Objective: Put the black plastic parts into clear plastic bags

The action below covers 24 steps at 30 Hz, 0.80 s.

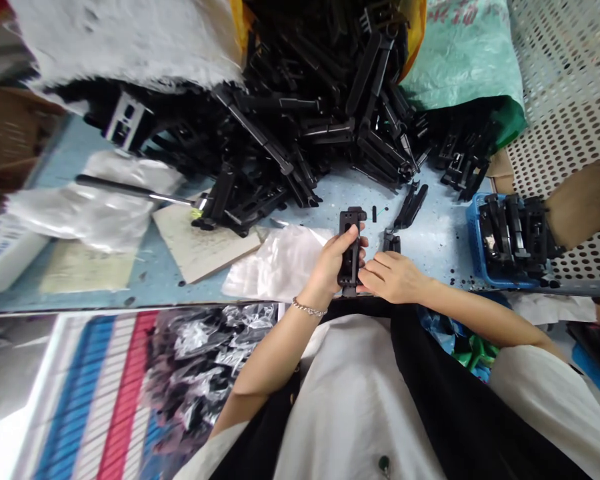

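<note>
My left hand [330,263] is wrapped round a long black plastic part [351,230] that stands upright over the near edge of the light blue table [445,233]. My right hand [393,275] is closed, its fingertips pressed against the lower end of that same part. A small black piece [391,241] lies on the table just behind my right hand. A bracelet shows on my left wrist.
A large heap of black plastic parts [305,113] spills from sacks at the back. A blue basket [505,243] of parts stands at the right. Clear plastic bags [277,263] lie left of my hands, a cardboard sheet [200,240] and a metal rod [130,190] further left.
</note>
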Motion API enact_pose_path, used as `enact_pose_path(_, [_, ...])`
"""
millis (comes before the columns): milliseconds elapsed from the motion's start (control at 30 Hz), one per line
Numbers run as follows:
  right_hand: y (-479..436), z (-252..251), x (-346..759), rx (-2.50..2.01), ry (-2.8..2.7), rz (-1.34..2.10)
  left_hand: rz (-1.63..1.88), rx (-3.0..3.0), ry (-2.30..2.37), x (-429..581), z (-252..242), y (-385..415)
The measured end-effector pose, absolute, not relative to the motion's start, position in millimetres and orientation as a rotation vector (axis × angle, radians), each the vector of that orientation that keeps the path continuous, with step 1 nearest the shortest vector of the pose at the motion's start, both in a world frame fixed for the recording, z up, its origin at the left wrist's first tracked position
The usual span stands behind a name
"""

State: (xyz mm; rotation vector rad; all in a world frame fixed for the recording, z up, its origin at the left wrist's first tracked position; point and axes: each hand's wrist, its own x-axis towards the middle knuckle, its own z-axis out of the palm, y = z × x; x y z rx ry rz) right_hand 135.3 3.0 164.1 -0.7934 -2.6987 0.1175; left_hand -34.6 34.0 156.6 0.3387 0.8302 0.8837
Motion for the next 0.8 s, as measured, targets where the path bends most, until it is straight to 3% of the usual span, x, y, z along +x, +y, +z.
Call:
enact_pose_path(100, [1.4,156.8,131.2,-0.906,-2.475,0.651,0.912,0.449,0.907,-28.7,159.4,22.6])
enact_pose_path(200, [-6.8,149.0,122.6,-1.085,-2.069,1.224,1.195,0.753,1.063,-30.9,163.7,8.2])
enact_pose_path(300, [-9.4,153.0,121.0,-1.107,-1.978,1.566,1.285,0.860,1.063,-38.0,166.6,5.3])
enact_pose_path(367, [-3.9,163.5,125.2,-1.099,-2.096,1.480,1.159,0.698,0.983,-40.9,166.0,11.9])
enact_pose_path(500, [7.5,180.7,131.5,-0.954,-2.458,0.932,0.923,0.371,0.848,-37.0,161.2,23.3])
enact_pose_path(733, [-4.9,163.3,128.0,-1.124,-2.122,1.497,1.304,0.810,1.053,-35.7,163.6,-2.7])
enact_pose_path(800, [-2.1,165.8,131.7,-1.116,-2.192,1.516,1.265,0.804,1.019,-38.8,166.1,-0.4])
